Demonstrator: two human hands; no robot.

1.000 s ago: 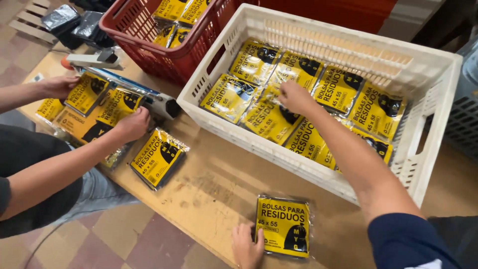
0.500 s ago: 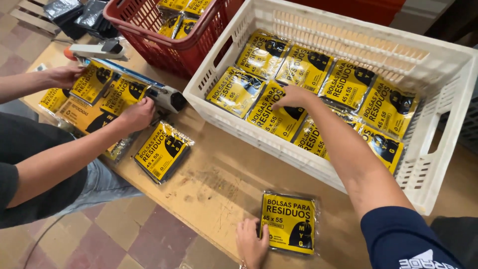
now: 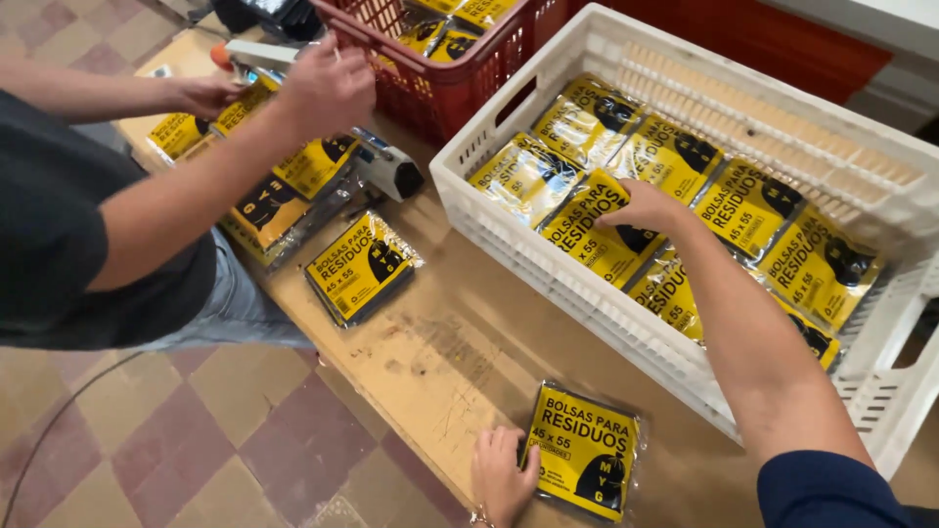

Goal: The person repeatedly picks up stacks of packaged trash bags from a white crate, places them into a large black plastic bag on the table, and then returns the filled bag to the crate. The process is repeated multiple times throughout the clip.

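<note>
My right hand (image 3: pixel 641 207) reaches into the white plastic crate (image 3: pixel 782 108) and grips a yellow packet (image 3: pixel 597 235) lying on the rows of identical packets inside. My left hand (image 3: pixel 501 476) rests on the wooden table (image 3: pixel 440 362) at the near edge, with its fingers on the left edge of a single yellow packet (image 3: pixel 585 452) that lies flat in front of the crate.
A co-worker in a dark shirt stands at the left, with one hand (image 3: pixel 328 88) raised by the red basket (image 3: pixel 440 78) and the other hand (image 3: pixel 203 95) on a pile of yellow packets (image 3: pixel 279 191). One more packet (image 3: pixel 360 266) lies alone on the table. A sealing tool (image 3: pixel 386 166) sits beside the basket.
The co-worker's nearer hand lifted off the packet pile and rose toward the red basket. My right hand slid nearer across the crate's packets. My left hand stayed on the lone packet.
</note>
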